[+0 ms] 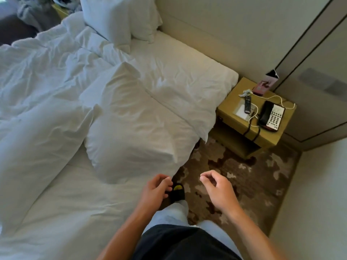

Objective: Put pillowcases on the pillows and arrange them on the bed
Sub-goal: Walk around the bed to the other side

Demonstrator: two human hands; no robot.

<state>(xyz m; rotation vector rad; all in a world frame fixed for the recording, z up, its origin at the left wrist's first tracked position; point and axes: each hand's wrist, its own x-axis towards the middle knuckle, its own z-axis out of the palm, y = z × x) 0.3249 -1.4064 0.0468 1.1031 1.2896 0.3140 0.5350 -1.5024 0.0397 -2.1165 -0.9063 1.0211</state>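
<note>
From the head camera, a white pillow (131, 128) in its case lies on the bed (75, 212) near the bed's right edge, its long axis running from the near side up toward the headboard end, one corner hanging just past the edge over the carpet (244, 175). Two more pillows (120, 17) stand propped at the head of the bed against the headboard (206, 34). A rumpled duvet (37, 81) covers the bed's left part.

The left hand (156, 190) hovers at the bed's right edge just below the near pillow, grip loosely curled and holding nothing. The right hand (216, 186) is out over the carpet, fingers loosely curled, grip empty.

Between bed and wall runs a strip of patterned carpet. A nightstand (253, 117) stands beside the bed's head corner, carrying a telephone (271, 116) and a remote (247, 104).
</note>
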